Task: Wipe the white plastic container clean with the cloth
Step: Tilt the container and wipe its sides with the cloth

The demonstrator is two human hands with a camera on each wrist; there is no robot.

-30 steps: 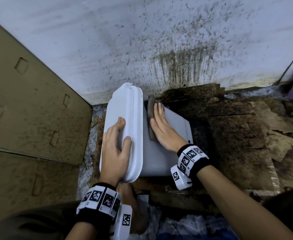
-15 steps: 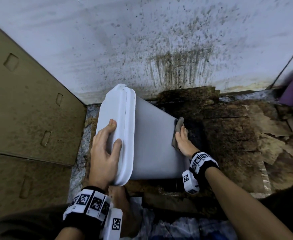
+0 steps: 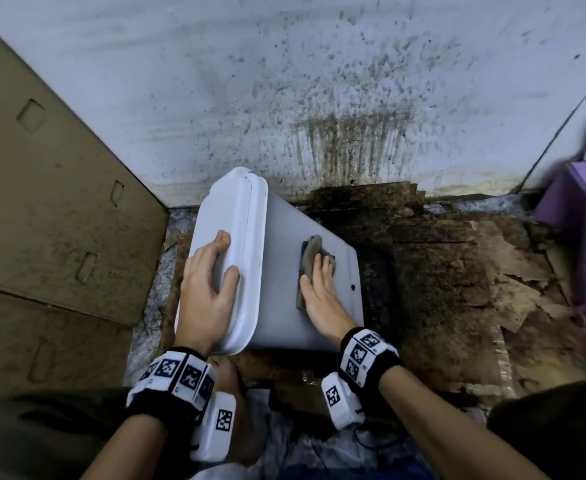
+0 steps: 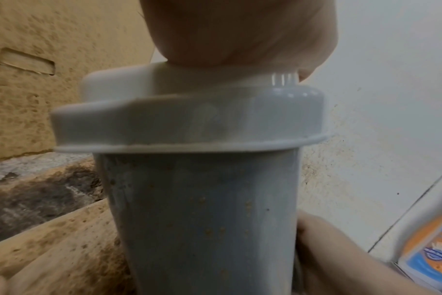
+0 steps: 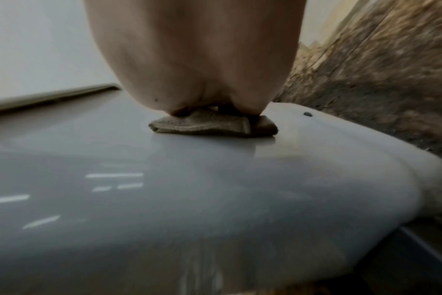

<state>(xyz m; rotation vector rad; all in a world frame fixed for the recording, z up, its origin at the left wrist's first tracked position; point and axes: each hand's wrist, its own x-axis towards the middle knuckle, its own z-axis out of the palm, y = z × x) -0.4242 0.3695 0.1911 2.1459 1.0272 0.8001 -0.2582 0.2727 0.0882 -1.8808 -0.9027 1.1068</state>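
Two hands at work: both of yours are on one container, seen from the head and both wrist views.
Wall: your white wall (image 3: 215,81) fills the far side, spattered brown, with streaks running down just behind the container.
Cardboard: a large brown sheet (image 3: 42,202) stands to your left, with small slots cut in it.
Floor: stained, torn cardboard (image 3: 457,271) lies to the right of the container.
Container: your white plastic container (image 3: 281,306) lies on its side on the floor near the wall, its lid (image 3: 229,209) facing left and its base toward the right; the left wrist view shows brown specks on its underside.
Purple box: it sits at the far right edge (image 3: 582,216), well apart from the container.
Left hand: your left hand (image 3: 204,289) holds the lid end, fingers curled over the raised lid top and thumb lying on the lid's face.
Right hand: your right hand (image 3: 319,292) lies flat on the upturned side, fingers straight, pressing down on the cloth.
Cloth: your folded grey-brown cloth (image 5: 209,124) sits under those fingers, near the container's base end.
Speck: one dark spot (image 3: 352,287) shows on the side just right of your right hand.
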